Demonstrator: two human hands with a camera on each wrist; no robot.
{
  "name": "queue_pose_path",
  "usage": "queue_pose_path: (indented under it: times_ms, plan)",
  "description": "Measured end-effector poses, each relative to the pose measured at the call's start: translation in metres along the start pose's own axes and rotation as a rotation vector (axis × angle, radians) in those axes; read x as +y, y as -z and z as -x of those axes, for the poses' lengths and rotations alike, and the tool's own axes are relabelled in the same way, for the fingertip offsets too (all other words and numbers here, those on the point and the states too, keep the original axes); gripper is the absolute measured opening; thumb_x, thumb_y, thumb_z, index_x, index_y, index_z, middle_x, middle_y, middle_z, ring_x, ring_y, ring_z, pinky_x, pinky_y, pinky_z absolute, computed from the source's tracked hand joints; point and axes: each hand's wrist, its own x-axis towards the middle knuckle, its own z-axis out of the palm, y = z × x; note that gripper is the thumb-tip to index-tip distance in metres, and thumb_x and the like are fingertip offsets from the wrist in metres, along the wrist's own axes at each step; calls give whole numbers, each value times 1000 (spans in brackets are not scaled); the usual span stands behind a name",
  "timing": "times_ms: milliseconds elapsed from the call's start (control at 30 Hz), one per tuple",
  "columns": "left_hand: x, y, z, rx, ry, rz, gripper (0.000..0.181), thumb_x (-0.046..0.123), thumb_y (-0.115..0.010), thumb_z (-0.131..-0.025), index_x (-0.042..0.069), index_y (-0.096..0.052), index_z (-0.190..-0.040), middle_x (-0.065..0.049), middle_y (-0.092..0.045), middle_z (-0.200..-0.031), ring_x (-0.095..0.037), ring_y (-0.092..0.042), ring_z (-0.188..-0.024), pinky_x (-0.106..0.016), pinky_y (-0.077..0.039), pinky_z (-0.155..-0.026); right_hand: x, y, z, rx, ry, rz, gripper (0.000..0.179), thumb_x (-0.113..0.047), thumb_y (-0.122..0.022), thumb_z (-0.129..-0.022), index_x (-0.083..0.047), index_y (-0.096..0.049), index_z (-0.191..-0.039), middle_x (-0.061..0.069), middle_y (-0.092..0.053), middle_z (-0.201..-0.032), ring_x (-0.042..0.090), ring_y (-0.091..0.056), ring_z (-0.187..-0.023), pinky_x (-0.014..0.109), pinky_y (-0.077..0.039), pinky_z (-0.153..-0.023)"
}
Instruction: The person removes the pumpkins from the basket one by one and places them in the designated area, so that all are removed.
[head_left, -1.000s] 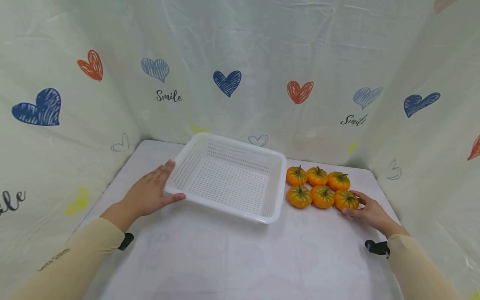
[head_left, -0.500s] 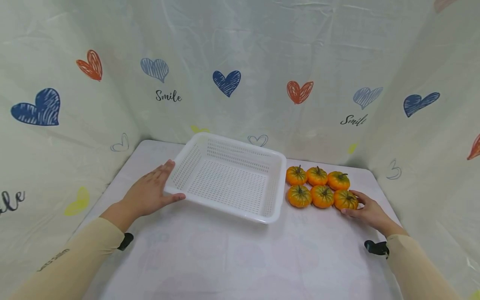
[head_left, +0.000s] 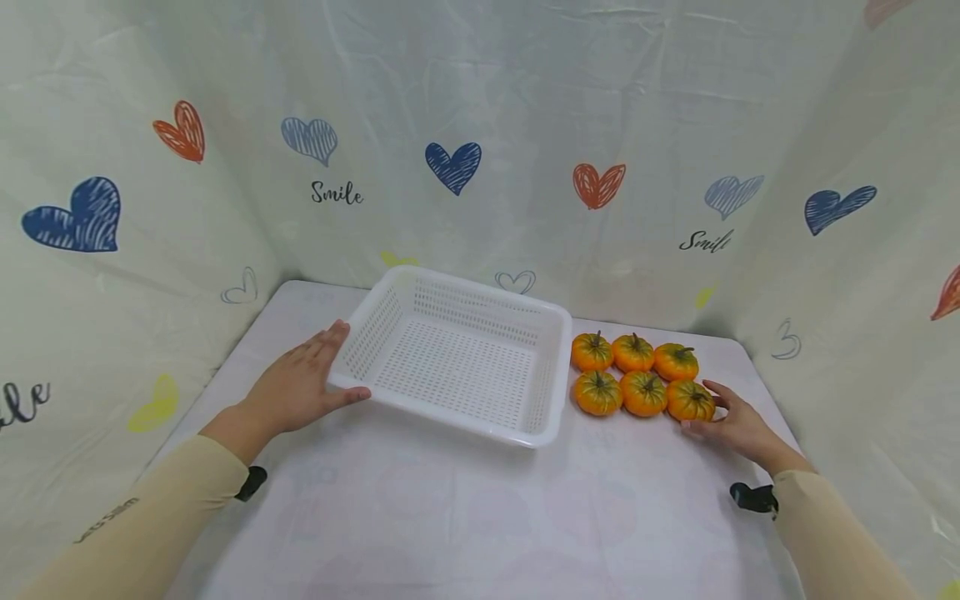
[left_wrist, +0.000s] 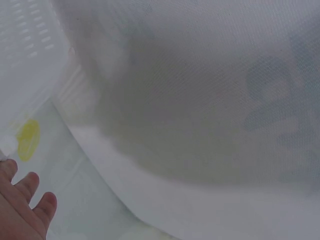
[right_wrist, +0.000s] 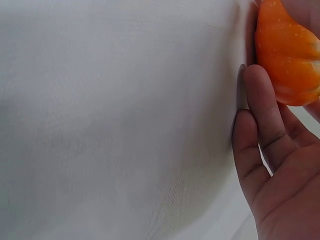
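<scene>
My left hand (head_left: 298, 383) rests at the near left corner of a white slotted plastic basket (head_left: 453, 421), its fingers extended along the side and its thumb at the front rim. Part of that hand (left_wrist: 22, 205) also shows in the left wrist view, beside the basket (left_wrist: 25, 55). My right hand (head_left: 738, 425) lies about the right side of an orange pumpkin (head_left: 691, 401), the front-right one of two short rows. Its thumb and loosely bent fingers stand on either side. In the right wrist view this pumpkin (right_wrist: 287, 55) sits by the fingers (right_wrist: 262, 95); full contact is hidden.
More small pumpkins (head_left: 643, 393) stand close together between the basket and my right hand. The white table (head_left: 480, 517) runs up to a curtain (head_left: 517, 100) printed with hearts, which hangs behind and along both sides.
My right fingers have loosened slightly and moved a little away from the front-right pumpkin. My left hand, the basket and the other pumpkins stay in place.
</scene>
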Motion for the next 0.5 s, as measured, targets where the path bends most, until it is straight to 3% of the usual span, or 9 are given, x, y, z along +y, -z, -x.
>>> queue_pose_path:
  times_ms: [500]
  plan:
    - [-3,4,2,-21,5,10,118,80,-48,-86,-5,-7,-157,-23,-12,-163,-43,-18,-147,-57,-19,-117,-3,23,24,41,137,63,96,-41,-68,-95,4,-10,-156,38,-33,-146,55,-50,-114,62,-51,-87]
